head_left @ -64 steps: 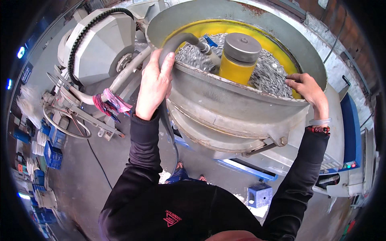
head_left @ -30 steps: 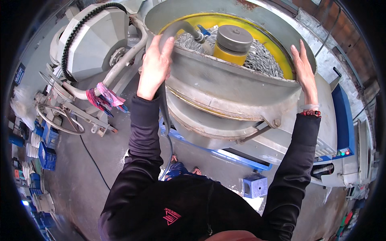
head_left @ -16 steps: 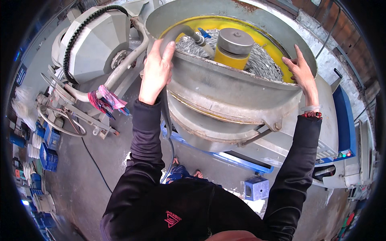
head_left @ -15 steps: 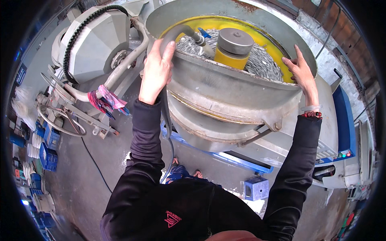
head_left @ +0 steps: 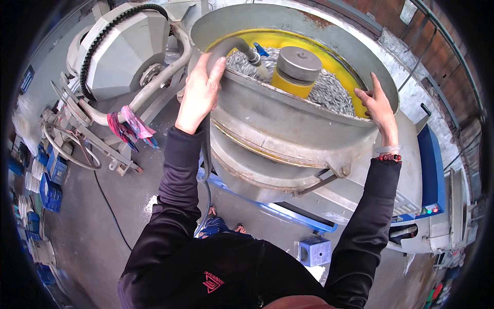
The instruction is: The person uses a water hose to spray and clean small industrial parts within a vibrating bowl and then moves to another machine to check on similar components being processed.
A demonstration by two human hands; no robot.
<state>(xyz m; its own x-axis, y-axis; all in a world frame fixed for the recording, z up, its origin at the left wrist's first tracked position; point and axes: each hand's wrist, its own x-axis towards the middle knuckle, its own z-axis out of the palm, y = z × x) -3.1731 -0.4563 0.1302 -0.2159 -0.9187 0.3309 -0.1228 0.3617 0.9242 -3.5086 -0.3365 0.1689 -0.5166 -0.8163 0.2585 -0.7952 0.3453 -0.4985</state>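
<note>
A large grey round tub (head_left: 293, 110) with a tall rim stands in front of me. Its bowl has a yellow lining (head_left: 247, 36) and is full of small grey-white pieces (head_left: 329, 90), partly blurred. A capped grey and yellow post (head_left: 298, 64) rises from the middle. My left hand (head_left: 200, 90) is at the left rim, with a grey hose (head_left: 224, 47) between thumb and fingers. The hose bends over the rim to a fitting with a blue valve handle (head_left: 261, 50). My right hand (head_left: 378, 105) rests over the right rim, index finger and thumb stretched out, holding nothing.
A faceted grey drum (head_left: 121, 56) with a black toothed belt stands to the left. Pink cloths (head_left: 131, 126) hang on its pipe frame. A blue crate (head_left: 315, 251) sits on the floor. A blue panel (head_left: 431, 165) is at the right, blue bins (head_left: 50, 193) far left.
The view has shifted slightly, so the tub's right side and my right hand sit a little further left. Both hands keep their places at the tub.
</note>
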